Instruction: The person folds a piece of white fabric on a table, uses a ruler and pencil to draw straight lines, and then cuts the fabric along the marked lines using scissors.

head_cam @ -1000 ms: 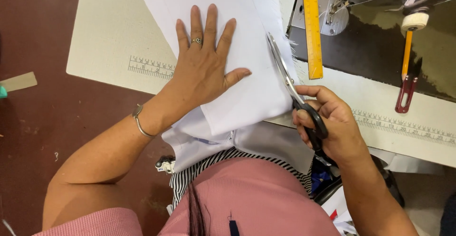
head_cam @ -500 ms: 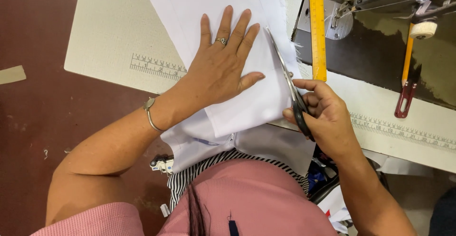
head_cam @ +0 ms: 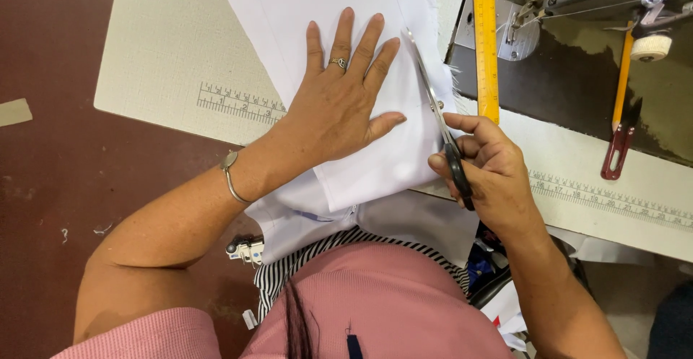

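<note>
Left hand [head_cam: 338, 106] flat, right hand [head_cam: 489, 167] clenched

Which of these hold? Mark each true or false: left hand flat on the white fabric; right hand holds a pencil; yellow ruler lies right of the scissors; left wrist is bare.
1. The left hand lies flat on the white fabric. True.
2. The right hand holds a pencil. False: it holds scissors.
3. The yellow ruler lies right of the scissors. True.
4. The left wrist is bare. False: it wears a bracelet.
</note>
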